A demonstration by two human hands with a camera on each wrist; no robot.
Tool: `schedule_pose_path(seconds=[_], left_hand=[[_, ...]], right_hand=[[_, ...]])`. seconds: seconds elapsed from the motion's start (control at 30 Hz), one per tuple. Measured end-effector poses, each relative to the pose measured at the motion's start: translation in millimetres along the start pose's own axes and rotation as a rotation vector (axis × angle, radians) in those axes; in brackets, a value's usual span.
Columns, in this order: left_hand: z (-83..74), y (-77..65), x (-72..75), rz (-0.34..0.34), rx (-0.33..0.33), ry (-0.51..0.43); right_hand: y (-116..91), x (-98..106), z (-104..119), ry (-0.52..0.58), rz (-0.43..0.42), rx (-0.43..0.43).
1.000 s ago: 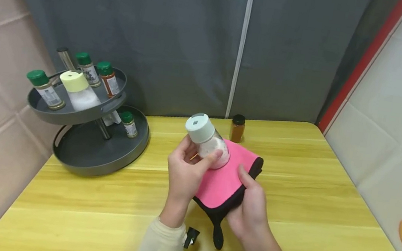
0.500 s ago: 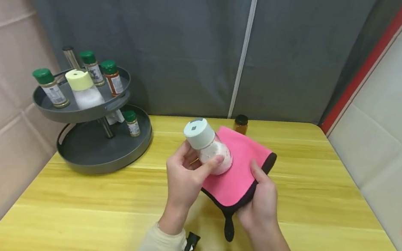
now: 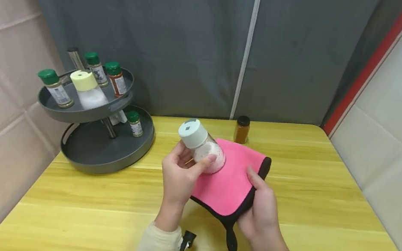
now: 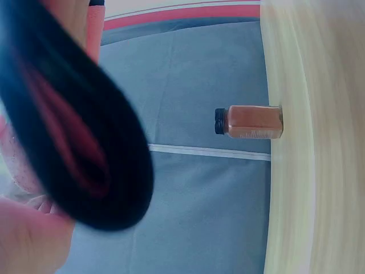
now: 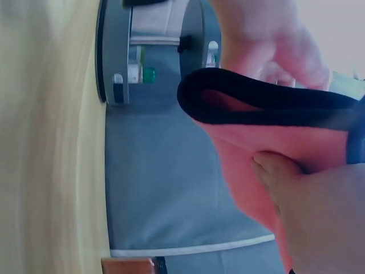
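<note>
In the head view my left hand grips a clear shaker bottle with a pale mint cap and white contents. The bottle leans to the left, its base against a folded pink cloth with black edging and a hanging loop. My right hand holds that cloth from the right, thumb on top and the other fingers hidden beneath. Seen from the right wrist, fingers press into the cloth's pink underside. The cloth's black folded edge covers much of the left wrist view.
A two-tier grey turntable rack stands at the left, bearing green-capped spice jars and a yellow-capped shaker. A black-capped jar of reddish-brown spice stands behind the cloth on the wooden table. A grey curtain hangs behind.
Both hands keep their holds. The cloth rose in front of the black-capped jar half a second ago and has lowered again, showing the jar. The bottle has shifted slightly left.
</note>
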State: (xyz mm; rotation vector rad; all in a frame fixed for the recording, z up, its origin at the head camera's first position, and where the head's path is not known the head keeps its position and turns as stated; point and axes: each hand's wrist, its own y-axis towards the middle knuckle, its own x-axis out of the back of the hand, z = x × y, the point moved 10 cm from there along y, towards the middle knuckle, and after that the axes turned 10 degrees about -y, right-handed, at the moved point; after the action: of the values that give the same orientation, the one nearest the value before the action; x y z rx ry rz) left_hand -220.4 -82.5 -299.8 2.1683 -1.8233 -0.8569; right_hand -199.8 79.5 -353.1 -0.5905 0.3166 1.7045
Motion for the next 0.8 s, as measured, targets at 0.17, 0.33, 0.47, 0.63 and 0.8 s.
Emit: schedule_pose_path(seconds=[0.17,0.33,0.47,0.63,0.8], left_hand=[[0.9,-2.2,-5.0,0.016,0.000,-0.033],[4.5,-3.7,-13.7,0.052,-0.005,-0.055],[8.8,-2.9,-9.5,0.038,0.000,-0.039],[11.8,-0.4,-2.4,0.029,0.017,-0.021],[11.1,-1.8,-5.6,0.056,0.033,-0.056]], right_hand=[[11.2,2.1,7.2,0.023,0.013,0.058],[20.5,-1.1,-11.1,0.053,0.024,-0.017],[17.8,-3.9,-23.7,0.045,0.041,-0.076],[10.4,1.8,-19.1,0.028,0.027,-0.085],[9.9,13.9,-5.6,0.040,-0.016,-0.067]])
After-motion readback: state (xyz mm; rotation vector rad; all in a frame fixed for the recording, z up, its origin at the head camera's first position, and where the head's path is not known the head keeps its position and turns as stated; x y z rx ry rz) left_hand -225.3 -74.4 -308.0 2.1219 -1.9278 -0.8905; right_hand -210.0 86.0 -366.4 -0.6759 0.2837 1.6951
